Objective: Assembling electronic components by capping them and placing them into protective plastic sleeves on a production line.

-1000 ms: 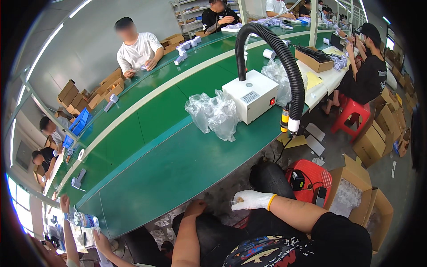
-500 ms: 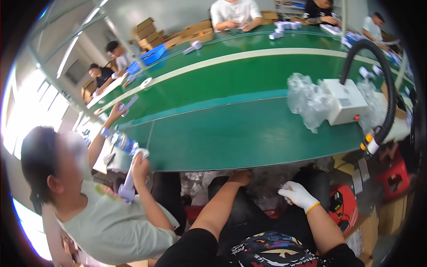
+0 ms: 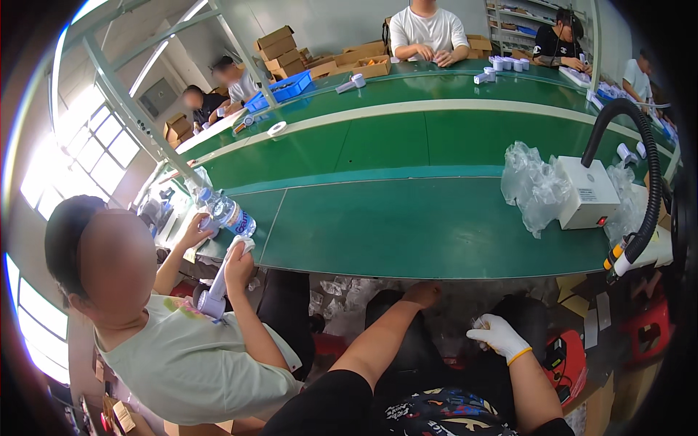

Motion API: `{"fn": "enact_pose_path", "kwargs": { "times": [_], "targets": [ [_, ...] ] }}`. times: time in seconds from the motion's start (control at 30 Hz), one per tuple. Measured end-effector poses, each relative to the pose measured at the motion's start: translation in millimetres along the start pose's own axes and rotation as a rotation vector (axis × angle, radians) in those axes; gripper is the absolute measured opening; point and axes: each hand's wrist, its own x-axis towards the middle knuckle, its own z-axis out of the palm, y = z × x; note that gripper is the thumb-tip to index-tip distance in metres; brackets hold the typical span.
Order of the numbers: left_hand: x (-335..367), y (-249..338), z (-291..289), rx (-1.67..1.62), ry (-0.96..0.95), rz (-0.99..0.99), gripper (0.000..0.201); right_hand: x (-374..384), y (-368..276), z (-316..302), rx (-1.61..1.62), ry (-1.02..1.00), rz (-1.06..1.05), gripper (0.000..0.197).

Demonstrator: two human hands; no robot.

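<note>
My bare left hand hangs over my knee, just below the near table edge; its fingers are mostly hidden. A white glove with a yellow cuff covers my right hand, held low over my lap. Its thumb and fingers are closed together around something small and clear that I cannot make out. Crumpled clear plastic bags lie under the table beyond my hands. At my left, a co-worker grips a pale lavender tube-shaped part in one hand, with the other hand near a water bottle.
The green workbench spans the view ahead. A white box-shaped machine with a black hose stands at right beside clear bags. A red stool is by my right. Several people work across the bench near a blue tray.
The view has shifted, so the scene sits further right. The co-worker's outstretched hand has drawn back from over the bench toward the bottle. My hands hold about the same pose.
</note>
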Motion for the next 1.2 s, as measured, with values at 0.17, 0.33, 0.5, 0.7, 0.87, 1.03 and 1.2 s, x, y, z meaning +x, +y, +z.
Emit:
{"fn": "enact_pose_path", "kwargs": {
  "times": [0.17,0.33,0.5,0.7,0.87,1.03,1.2],
  "targets": [
    [9,7,7,-0.059,0.089,0.047,0.026,-1,0,-3,0.179,-0.023,0.02,0.023],
    [12,13,23,-0.124,0.177,0.156,0.023,-5,1,3,0.146,-0.057,-0.094,0.021],
    [14,24,29,-0.144,0.218,0.179,0.022,-10,-7,9,0.061,-0.076,-0.097,0.022],
    [15,34,27,-0.232,0.254,0.153,0.023,-8,-6,9,-0.021,-0.066,-0.084,0.024],
    [18,45,31,-0.254,0.227,0.142,0.024,-10,2,6,-0.079,-0.046,-0.084,0.029],
    [25,39,38,-0.248,0.214,0.184,0.025,-15,-1,11,-0.091,-0.031,-0.088,0.032],
    [22,43,32,-0.286,0.175,0.195,0.025,-18,-5,13,-0.167,-0.035,-0.093,0.036]
  ]
}}
